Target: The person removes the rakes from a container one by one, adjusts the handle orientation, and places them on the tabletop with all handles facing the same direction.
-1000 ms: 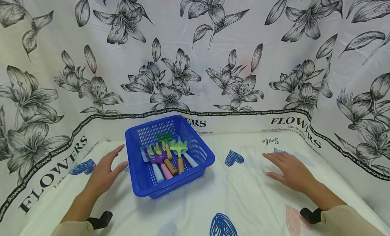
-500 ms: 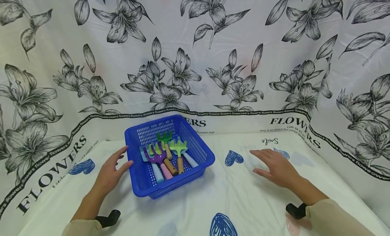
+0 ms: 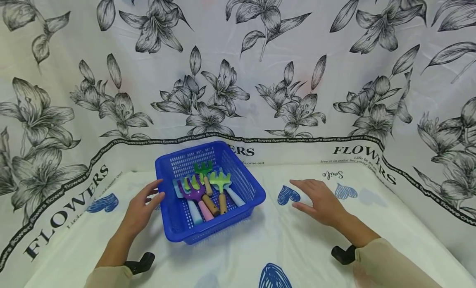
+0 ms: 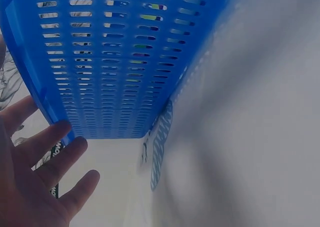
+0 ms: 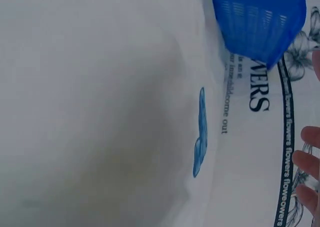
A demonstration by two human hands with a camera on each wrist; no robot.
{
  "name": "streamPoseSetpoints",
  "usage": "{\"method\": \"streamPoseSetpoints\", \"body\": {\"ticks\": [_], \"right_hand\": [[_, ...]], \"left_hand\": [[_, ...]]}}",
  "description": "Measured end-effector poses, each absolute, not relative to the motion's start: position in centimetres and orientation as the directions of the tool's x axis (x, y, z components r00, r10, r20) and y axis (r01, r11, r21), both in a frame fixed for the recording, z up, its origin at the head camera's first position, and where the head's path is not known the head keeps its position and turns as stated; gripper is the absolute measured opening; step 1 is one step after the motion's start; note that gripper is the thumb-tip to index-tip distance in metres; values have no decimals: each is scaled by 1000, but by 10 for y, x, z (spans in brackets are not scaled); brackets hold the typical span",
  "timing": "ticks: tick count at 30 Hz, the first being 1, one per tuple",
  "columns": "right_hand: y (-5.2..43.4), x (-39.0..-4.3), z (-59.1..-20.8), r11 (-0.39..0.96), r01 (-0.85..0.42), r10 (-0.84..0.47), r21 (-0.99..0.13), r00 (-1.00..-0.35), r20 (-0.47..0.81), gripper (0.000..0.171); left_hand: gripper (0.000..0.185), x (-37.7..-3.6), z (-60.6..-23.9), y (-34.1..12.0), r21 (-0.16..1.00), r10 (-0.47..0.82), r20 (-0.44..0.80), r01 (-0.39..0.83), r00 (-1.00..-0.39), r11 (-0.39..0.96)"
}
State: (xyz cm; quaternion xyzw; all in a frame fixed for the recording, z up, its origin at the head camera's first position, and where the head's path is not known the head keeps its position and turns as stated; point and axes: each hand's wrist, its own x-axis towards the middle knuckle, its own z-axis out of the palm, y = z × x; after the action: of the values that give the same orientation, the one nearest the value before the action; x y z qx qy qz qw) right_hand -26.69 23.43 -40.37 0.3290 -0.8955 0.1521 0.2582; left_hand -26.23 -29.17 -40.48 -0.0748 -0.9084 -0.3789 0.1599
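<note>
A blue perforated plastic basket (image 3: 219,230) stands on the cloth, left of centre in the head view. Toy-like garden tools lie heaped inside: a purple hand fork (image 3: 194,193) with a pink handle, a light green fork (image 3: 220,180) with a wooden handle, a dark green fork head (image 3: 203,168) and others partly covered. My left hand (image 3: 139,209) is at the basket's left rim, fingers spread and slightly bent; the left wrist view shows fingertips (image 4: 77,147) by the rim, contact uncertain. Right of the basket, my right hand (image 3: 321,201) hovers over the cloth, fingers extended and holding nothing.
White cloth (image 3: 238,255) printed with hearts covers the table. A flower-patterned curtain (image 3: 238,94) rises behind and along both sides. The basket's back edge stands near where table and curtain meet. Black straps with a protruding piece (image 3: 143,263) sit on both wrists.
My right hand has moved left towards the basket. My left hand has shifted right to the basket's left rim. The basket and tools keep their place.
</note>
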Motion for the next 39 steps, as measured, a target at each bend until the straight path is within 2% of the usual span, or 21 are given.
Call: {"method": "streamPoseSetpoints", "body": {"ticks": [11, 22, 34, 39], "right_hand": [[190, -259, -397, 697, -637, -439, -330, -742, 506, 64], [157, -260, -386, 609, -670, -441, -425, -731, 522, 63], [126, -265, -376, 545, -720, -471, -429, -686, 555, 64], [116, -269, -373, 516, -702, -485, -491, -712, 508, 65]], "left_hand": [[55, -263, -402, -285, 694, 1, 344, 255, -939, 673], [56, -268, -407, -282, 738, -31, 338, 245, -941, 629], [62, -268, -410, -278, 777, -76, 307, 204, -949, 596], [68, -269, -414, -277, 789, -95, 280, 173, -955, 590]]}}
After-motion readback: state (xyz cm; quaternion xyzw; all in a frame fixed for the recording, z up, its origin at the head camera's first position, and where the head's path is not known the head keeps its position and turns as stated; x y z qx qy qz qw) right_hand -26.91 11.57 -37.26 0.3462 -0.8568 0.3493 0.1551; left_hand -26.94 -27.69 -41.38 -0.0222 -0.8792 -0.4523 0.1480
